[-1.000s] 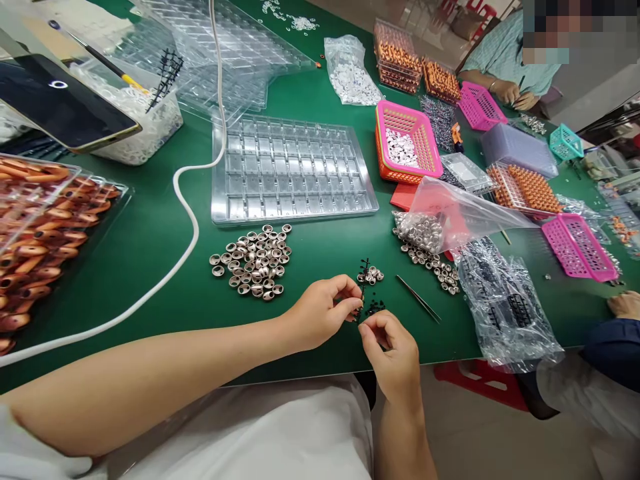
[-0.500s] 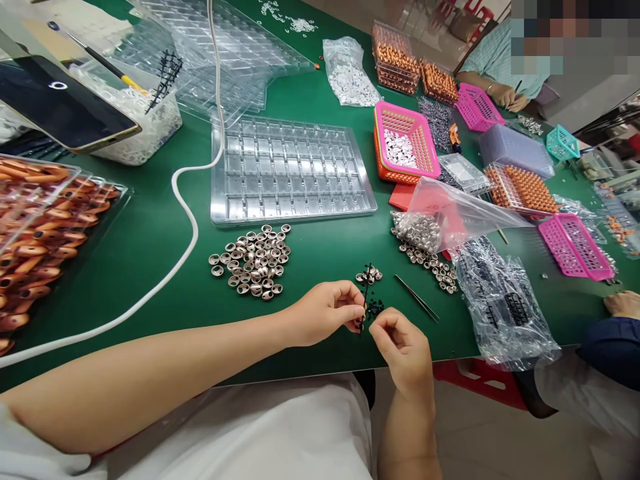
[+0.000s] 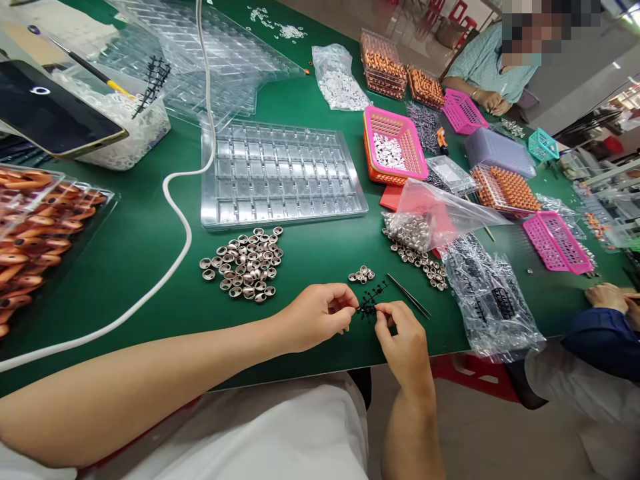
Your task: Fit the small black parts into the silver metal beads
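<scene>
My left hand [image 3: 317, 317] pinches one end of a thin black plastic sprue [image 3: 379, 291] with small parts along its sides. The sprue slants up and away to the right, above loose black bits on the table. My right hand [image 3: 405, 340] is closed close beside it, thumb and forefinger together; whatever they pinch is too small to make out. Just beyond the sprue lie a few metal oval caps [image 3: 361, 274]. Tweezers [image 3: 409, 296] rest to the right of it. A larger pile of the caps [image 3: 250, 263] is left of my hands.
Behind the pile lies a clear compartment tray [image 3: 283, 217], with a white cable [image 3: 176, 257] running along its left. A pink basket [image 3: 420, 150] holds white parts. Plastic bags [image 3: 487, 327] lie at right. A phone [image 3: 55, 110] stands at left. Co-workers sit across and at right.
The sprue has swung from nearly upright to a low slant pointing right. My right hand has moved slightly up, its fingertips now close against the black parts. The camera view has shifted a little.
</scene>
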### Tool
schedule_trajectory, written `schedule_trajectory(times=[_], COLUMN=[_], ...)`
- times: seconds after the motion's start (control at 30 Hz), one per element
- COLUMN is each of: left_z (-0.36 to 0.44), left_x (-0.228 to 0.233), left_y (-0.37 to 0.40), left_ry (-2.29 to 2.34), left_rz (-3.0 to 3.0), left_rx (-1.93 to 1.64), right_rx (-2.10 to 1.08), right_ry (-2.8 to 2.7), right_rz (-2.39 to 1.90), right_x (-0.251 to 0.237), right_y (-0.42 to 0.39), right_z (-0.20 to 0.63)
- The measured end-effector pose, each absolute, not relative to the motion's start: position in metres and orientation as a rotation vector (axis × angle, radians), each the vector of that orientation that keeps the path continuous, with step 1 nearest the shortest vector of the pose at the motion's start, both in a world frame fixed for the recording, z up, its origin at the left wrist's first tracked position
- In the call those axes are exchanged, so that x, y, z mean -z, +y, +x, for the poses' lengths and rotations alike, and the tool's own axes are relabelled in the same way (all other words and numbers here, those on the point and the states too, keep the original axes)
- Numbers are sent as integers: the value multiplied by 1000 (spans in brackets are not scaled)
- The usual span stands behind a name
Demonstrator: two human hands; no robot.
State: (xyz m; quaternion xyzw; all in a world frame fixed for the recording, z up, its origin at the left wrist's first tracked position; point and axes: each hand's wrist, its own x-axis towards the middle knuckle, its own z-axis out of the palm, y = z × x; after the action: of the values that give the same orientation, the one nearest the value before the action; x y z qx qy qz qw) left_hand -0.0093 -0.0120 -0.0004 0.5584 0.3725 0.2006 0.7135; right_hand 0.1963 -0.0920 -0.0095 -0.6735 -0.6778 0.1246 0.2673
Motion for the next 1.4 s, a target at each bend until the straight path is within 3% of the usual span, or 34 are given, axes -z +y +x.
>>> schedule_trajectory(times=[0.17, 0.33, 0.5, 0.87, 1.17, 1.4], left_z=[-11, -14, -13, -5, -6, -5], left_x=[-2, -7, -13, -1, -8, -9], left_y=[-12, -13, -13, -1, -2, -15], left_ry=[882, 744, 747, 783, 799, 828], left_rz=[1525, 1674, 1520, 704, 769, 1082], left_rx=[-453, -448, -469, -545, -499, -424], right_rx=[-275, -562, -707, -593, -571, -882], right_ry=[-1504, -1744, -1784, -1372, -1421, -1100], right_rz=[-1788, -1663, -1655, -1694, -1633, -1594], right_x=[-1, -19, -25, 4, 7, 1], right_y=[-99, -102, -100, -107, -105, -94], right_z=[200, 193, 178, 149, 149, 158])
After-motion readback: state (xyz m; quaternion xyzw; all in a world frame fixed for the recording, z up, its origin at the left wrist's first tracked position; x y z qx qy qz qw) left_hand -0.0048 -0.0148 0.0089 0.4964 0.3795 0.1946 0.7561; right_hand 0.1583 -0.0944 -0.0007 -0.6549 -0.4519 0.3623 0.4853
